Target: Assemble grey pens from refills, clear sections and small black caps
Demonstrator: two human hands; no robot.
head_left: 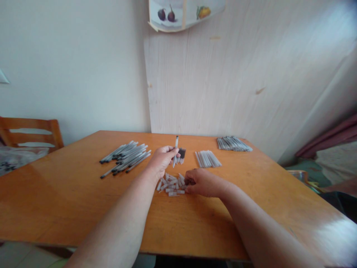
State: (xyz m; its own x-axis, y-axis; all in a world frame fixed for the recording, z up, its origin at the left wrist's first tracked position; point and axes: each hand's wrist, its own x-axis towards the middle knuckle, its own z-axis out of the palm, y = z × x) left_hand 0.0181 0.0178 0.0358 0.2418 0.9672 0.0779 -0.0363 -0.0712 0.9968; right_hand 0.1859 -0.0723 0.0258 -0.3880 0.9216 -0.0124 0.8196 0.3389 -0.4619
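My left hand (161,159) is closed around a single pen (175,149), held nearly upright above the orange wooden table (69,193). My right hand (202,182) rests on the table with its fingers curled at the right edge of a pile of small clear pen caps (170,185); what the fingertips pinch is too small to make out. Just behind the held pen lies a small bunch of dark-tipped parts (182,153).
A heap of finished pens (125,156) lies at the left of the table. A row of clear tubes (208,158) sits right of centre, and another bundle of tubes (233,143) lies near the far right corner. A wooden chair (30,130) and a plastic bag (16,156) are at the left.
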